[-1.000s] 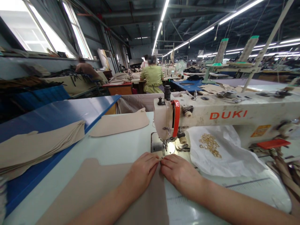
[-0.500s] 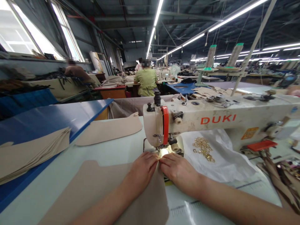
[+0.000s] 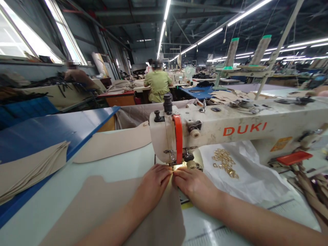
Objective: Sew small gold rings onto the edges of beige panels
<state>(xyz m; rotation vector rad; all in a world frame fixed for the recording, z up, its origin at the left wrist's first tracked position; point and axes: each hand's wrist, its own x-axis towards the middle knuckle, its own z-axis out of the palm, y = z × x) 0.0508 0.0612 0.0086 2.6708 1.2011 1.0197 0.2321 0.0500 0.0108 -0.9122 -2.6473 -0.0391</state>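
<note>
A beige fabric panel point(image 3: 112, 201) lies on the pale table, its narrow top end under the head of a white sewing machine point(image 3: 205, 126). My left hand point(image 3: 155, 182) is closed, with its fingertips pinching the panel's end just in front of the lit needle area point(image 3: 179, 167). From the other side, my right hand point(image 3: 196, 186) pinches at the same spot, and the two sets of fingertips nearly meet. The fingers cover the needle and the exact bit of material between them.
Gold metal rings point(image 3: 224, 162) lie on a white cloth point(image 3: 246, 181) right of the machine head. Another beige panel point(image 3: 115, 143) lies behind on the left, and stacked panels point(image 3: 36, 171) rest on a blue table point(image 3: 84, 123). A person point(image 3: 157, 83) sits ahead.
The camera view has shifted slightly, so the machine looks a little nearer. Both hands stay pinched at the needle area, and the panel shows little visible movement.
</note>
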